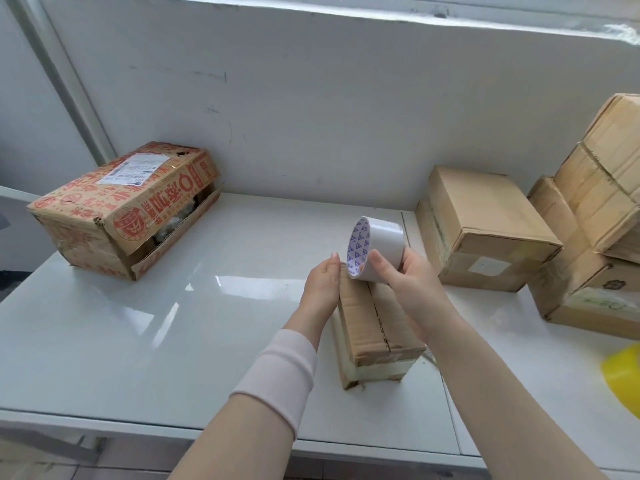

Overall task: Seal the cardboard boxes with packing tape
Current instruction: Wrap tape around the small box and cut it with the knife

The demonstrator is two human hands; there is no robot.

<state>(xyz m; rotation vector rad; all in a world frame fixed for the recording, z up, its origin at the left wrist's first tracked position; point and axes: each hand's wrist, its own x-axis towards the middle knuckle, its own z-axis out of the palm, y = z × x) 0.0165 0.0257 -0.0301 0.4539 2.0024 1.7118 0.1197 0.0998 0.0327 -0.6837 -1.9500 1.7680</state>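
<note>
Across the middle of the worktop (173,323): a small cardboard box (377,327) lies lengthwise, pointing away from the person, its top flaps closed and their seam showing as a dark line.
Tape roll: the white tape roll (375,249) stands on edge just above the box's far end, its printed core facing left.
Right hand: the right hand (412,282) grips the roll from the right, thumb across the near rim, fingers curled round the back.
Left hand: the left hand (322,289) rests along the box's left top edge, fingers (332,263) straight and pressed together. Their tips are just beside the roll's lower rim; whether they touch it cannot be told.
Left: a red-printed box (121,209).
Right: plain brown boxes (485,226), some stacked.
</note>
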